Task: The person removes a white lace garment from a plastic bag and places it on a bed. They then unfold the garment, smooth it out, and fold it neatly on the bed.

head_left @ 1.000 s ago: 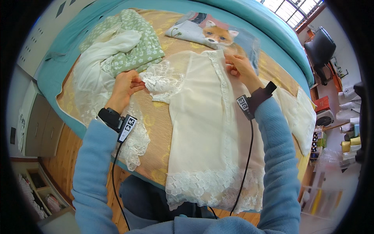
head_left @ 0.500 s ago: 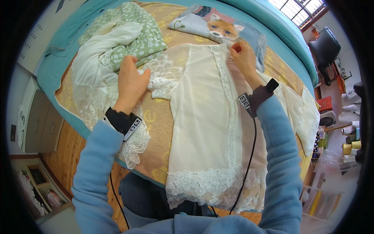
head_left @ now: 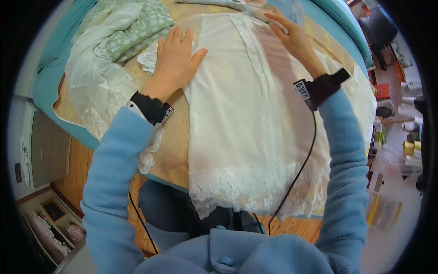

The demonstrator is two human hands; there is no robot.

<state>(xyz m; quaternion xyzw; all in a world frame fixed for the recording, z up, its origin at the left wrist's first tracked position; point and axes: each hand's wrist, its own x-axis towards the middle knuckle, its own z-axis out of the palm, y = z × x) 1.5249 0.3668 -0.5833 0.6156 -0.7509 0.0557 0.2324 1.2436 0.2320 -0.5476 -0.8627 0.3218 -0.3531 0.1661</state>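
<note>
A sheer cream lace-trimmed blouse [head_left: 223, 100] is spread out in front of me, with a lace band down its front and floral lace along its hem. My left hand [head_left: 175, 59] lies flat with fingers outstretched over the blouse's left shoulder and lace sleeve, covering part of them. At the upper right, my right hand [head_left: 294, 39] is beside the blouse's neckline. Its thumb and fingers are apart, and I see nothing held between them. Past my right forearm, the other sleeve [head_left: 358, 100] fans out.
A green floral cloth [head_left: 137, 34] and a white lace-edged garment [head_left: 98, 68] are heaped at the left. A plastic-wrapped printed item [head_left: 219, 3] lies along the far side. Underneath is a tan patterned cover [head_left: 171, 155]. A cable [head_left: 296, 171] hangs from my right wrist across the blouse.
The view has shifted, so the cloth sits higher. My left hand has moved right onto the blouse's shoulder and flattened. My right hand's pinched fingers have come apart near the neckline.
</note>
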